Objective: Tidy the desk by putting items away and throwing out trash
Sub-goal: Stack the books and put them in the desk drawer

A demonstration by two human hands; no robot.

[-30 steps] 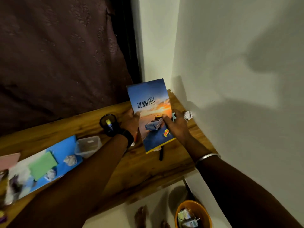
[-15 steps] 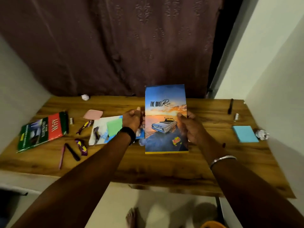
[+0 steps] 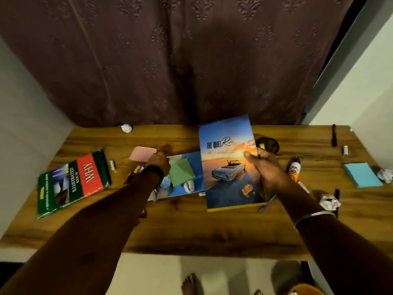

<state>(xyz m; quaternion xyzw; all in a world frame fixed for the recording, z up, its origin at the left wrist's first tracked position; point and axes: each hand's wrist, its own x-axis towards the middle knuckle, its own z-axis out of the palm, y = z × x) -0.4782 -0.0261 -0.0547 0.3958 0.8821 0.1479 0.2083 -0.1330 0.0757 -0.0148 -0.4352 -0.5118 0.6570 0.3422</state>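
Observation:
My right hand [image 3: 263,169] grips the right edge of a blue notebook [image 3: 228,167] with a car and sunset cover, held tilted above the wooden desk [image 3: 191,226]. My left hand [image 3: 158,163] hovers over a second blue book [image 3: 192,186] lying flat, close to a pink pad [image 3: 141,153] and a green sticky pad [image 3: 180,172]. Whether its fingers touch or hold anything I cannot tell. A green and red book [image 3: 72,184] lies at the left. Crumpled paper balls sit at the back [image 3: 126,128], on the flat book [image 3: 188,185] and at the right [image 3: 329,202].
A glue bottle [image 3: 294,171], blue sticky notes [image 3: 361,174], a dark pen holder [image 3: 268,144], black pens [image 3: 334,135] and a crumpled wad [image 3: 385,175] lie on the right half. An orange bin [image 3: 308,290] shows at the bottom right. A curtain hangs behind; walls close both sides.
The view swung left from the desk's right corner to its middle. My left hand let go of the notebook and moved left over the flat book; my right hand still holds the notebook.

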